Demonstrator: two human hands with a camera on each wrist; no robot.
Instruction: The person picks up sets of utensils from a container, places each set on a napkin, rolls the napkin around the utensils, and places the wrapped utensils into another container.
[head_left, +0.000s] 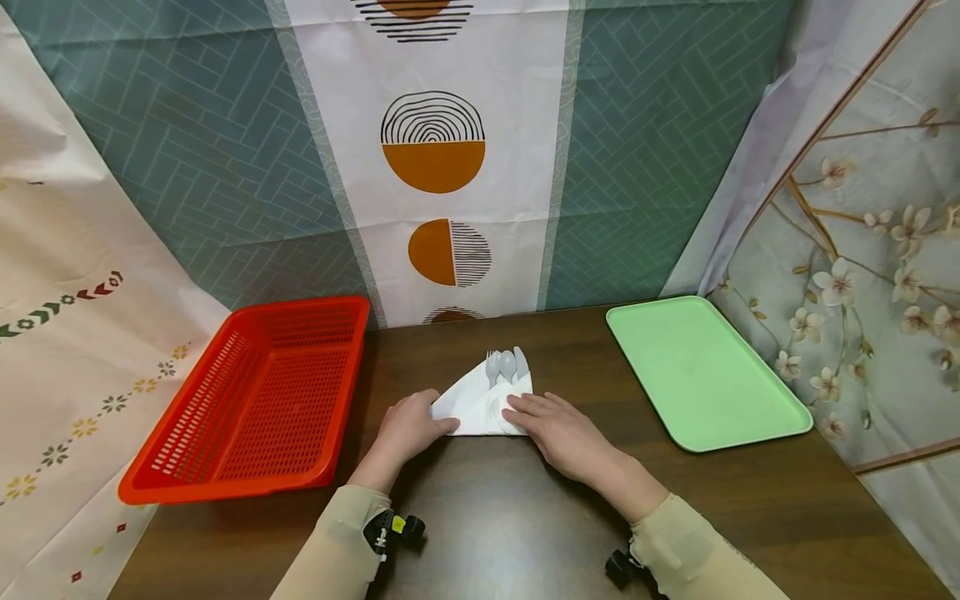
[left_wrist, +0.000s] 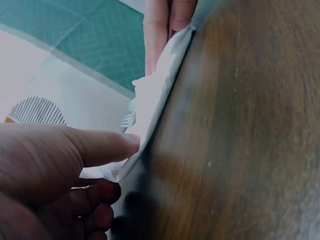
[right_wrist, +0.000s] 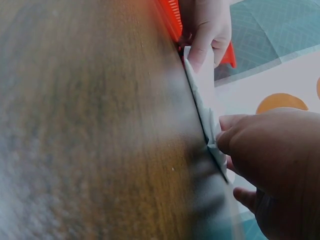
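Note:
A white paper napkin (head_left: 468,407), folded to a pointed shape, lies on the brown table (head_left: 517,517). Out of its far edge stick the heads of a grey-white plastic fork (head_left: 492,367), spoon (head_left: 507,365) and knife (head_left: 521,360); their handles are covered by the napkin. My left hand (head_left: 408,427) pinches the napkin's left corner, thumb (left_wrist: 117,146) on top and fingers below. On the right part of the napkin rest the extended fingers of my right hand (head_left: 562,433), near the cutlery.
To the left stands a red perforated plastic basket (head_left: 333,417). A light green tray (head_left: 701,375) lies at the right of the table. Patterned cloths (head_left: 637,167) hang behind and on both sides.

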